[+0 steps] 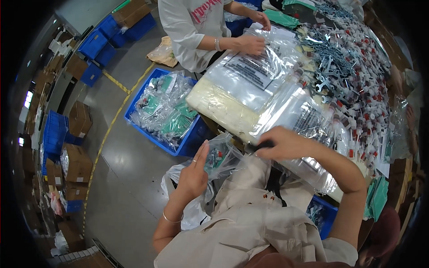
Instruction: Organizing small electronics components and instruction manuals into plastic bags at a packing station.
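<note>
Low in front of me, beside the table edge, hangs a clear plastic bag (pixel 219 156) with small red, white and green items in it. My left hand (pixel 194 176) is at the bag's left side, its fingers straight and pressed together against the film; the thumb's grip is partly hidden. My right hand (pixel 283 143) is closed around a small black object (pixel 263 145) at the bag's right edge; its kind cannot be made out. Flat clear bags with dark print (pixel 250 71) lie on the cream-coloured wrapped stack (pixel 219 100) just beyond.
Wrenches (pixel 328 71) and small red-capped bottles (pixel 362 102) are heaped at the right. A blue crate (pixel 134 109) of filled bags stands on the floor at left. Across the table, a co-worker's hand (pixel 250 44) rests on clear bags. Green sheets (pixel 376 198) lie near right.
</note>
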`<state>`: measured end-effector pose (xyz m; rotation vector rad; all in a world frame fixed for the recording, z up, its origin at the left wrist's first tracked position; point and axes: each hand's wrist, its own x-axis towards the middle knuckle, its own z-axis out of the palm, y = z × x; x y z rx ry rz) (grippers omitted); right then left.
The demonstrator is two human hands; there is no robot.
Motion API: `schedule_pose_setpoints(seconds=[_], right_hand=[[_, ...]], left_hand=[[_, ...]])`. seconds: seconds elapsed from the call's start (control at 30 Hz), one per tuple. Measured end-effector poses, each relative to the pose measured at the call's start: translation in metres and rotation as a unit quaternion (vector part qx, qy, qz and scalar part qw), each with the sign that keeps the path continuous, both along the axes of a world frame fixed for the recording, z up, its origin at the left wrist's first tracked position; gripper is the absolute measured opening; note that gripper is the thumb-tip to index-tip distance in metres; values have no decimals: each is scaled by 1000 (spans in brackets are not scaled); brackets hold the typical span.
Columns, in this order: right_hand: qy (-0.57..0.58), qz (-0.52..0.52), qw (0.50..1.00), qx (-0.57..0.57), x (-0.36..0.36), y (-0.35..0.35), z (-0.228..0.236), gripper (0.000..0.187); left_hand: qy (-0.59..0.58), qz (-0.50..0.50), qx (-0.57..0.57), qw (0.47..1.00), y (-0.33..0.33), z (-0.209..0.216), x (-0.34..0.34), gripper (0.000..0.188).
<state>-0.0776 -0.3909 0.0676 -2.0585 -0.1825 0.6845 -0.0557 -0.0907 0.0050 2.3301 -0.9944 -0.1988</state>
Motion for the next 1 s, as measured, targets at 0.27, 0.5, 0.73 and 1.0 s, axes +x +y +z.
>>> schedule_pose_setpoints(seconds=[0.27, 0.5, 0.73, 1.0], right_hand=[[-262, 154, 934, -186, 8, 118, -94, 18], [-283, 74, 953, -77, 3, 114, -133, 27], [-309, 209, 912, -168, -59, 50, -55, 27], [-728, -59, 681, -39, -131, 35, 49, 18]], left_hand=[[22, -52, 8, 998, -7, 0, -13, 83], [84, -47, -39, 995, -4, 16, -12, 81], [157, -43, -52, 985, 7, 50, -4, 76], [399, -250, -150, 869, -53, 145, -21, 63]])
